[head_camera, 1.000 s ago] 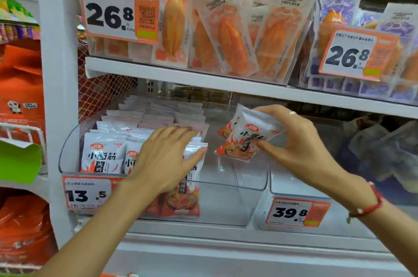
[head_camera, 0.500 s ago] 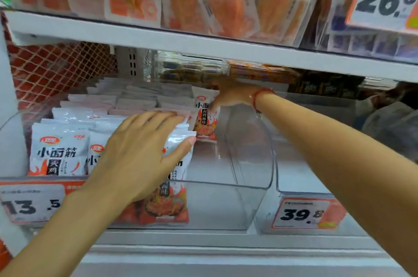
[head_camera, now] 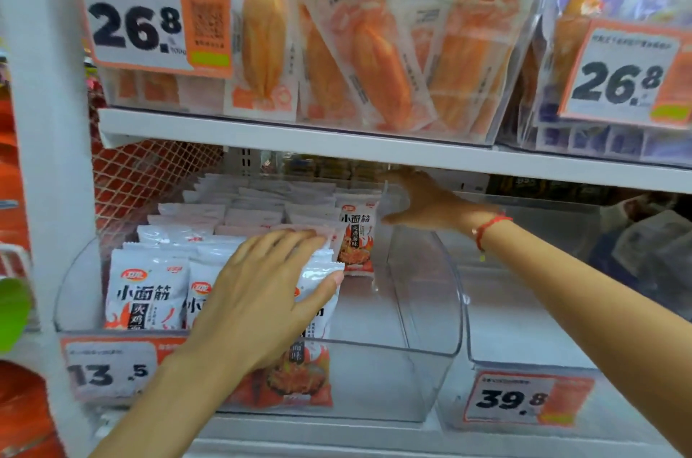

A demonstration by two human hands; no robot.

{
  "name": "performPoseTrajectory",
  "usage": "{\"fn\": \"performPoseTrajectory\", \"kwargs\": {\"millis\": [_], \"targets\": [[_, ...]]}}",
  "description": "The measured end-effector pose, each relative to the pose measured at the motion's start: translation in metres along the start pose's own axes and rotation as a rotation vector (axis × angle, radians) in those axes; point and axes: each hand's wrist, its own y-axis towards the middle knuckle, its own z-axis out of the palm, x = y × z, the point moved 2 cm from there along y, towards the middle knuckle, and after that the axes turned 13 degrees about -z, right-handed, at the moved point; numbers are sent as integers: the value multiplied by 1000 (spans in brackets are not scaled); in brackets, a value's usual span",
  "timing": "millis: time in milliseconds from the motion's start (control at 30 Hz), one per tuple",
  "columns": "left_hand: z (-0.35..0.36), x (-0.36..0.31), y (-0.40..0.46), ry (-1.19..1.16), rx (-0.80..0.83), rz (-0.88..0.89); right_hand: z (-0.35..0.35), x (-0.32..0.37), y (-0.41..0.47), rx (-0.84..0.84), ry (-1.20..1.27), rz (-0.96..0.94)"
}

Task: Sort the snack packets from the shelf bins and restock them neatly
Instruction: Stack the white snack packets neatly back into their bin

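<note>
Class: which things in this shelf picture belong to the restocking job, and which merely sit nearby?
Job:
white-and-red snack packets
upright packet at the back
clear plastic bin
left hand
right hand

Nearby:
orange-printed packets above
39.8 price tag

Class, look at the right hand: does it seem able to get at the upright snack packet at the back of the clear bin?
Probably yes. The right hand is open beside the upright packet, its thumb close to the packet's edge. Nothing stands between them, and the clear bin is open on top.
</note>
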Motion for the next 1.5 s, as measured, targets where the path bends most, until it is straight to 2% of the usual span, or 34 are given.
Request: {"fn": "performPoseTrajectory", "kwargs": {"millis": [167,300,400,467,567,633,700,800,867,933,1200,1267,1333,1433,1500], "targets": [[-10,-3,-2,-66,-62,17,-8,30,-81,-96,111,-116],[-28,-15,-26,-157,-269,146,-1,75,-149,-114,-163,-364],[-37,-24,-73,-239,-283,155,22,105,-190,-63,-215,-469],[-37,-24,-110,-258,-89,76,55,116,-211,83,-142,-448],[-1,-1,-168,-164,372,-184,130,118,-234,467,-57,-328],[37,21,-217,-150,542,-345,189,112,-247,679,-30,-251],[75,40,-272,-178,714,-492,247,104,-264,784,9,-177],[115,58,-357,-163,1062,-530,319,98,-303,839,147,-62],[128,69,-396,-65,1127,-480,351,99,-333,870,211,-14],[135,74,-413,56,1116,-384,376,100,-356,893,206,-3],[144,69,-410,64,1147,-353,428,123,-370,755,139,100],[144,59,-402,14,1125,-370,416,126,-359,679,300,184],[143,40,-385,-156,1094,-404,397,124,-340,585,508,295],[139,8,-366,-566,1140,-487,360,121,-309,297,843,581],[134,-6,-356,-621,998,-476,341,121,-295,118,1091,767]]}}
